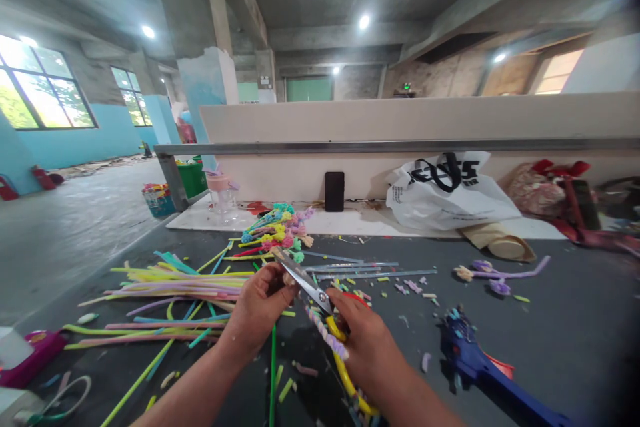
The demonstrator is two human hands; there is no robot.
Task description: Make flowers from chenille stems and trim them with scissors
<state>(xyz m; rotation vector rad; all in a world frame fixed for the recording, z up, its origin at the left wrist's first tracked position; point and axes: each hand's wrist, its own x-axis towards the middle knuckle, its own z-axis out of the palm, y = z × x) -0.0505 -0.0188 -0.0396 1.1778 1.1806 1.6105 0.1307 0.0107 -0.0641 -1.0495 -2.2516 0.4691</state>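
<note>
My right hand (367,340) grips a pair of scissors (313,288) with red and yellow handles. Their metal blades point up and left, past the fingertips of my left hand (263,303). Its thumb and fingers pinch a small fuzzy pipe-cleaner piece, mostly hidden by the fingers and blades. A purple-and-white twisted pipe-cleaner stem (323,332) slants down from behind the scissors towards my right hand; its upper end is covered. Just beyond the blades lies a pile of colourful pipe-cleaner flowers (280,230). Loose straight pipe cleaners (175,287) spread out left of my left hand.
Clear glue sticks (370,272) and cut scraps lie beyond my right hand. To the right are a purple pipe-cleaner sprig (515,271) and a blue glue gun (480,367). A phone (335,191), a plastic cup (221,193) and a white bag (450,197) line the back.
</note>
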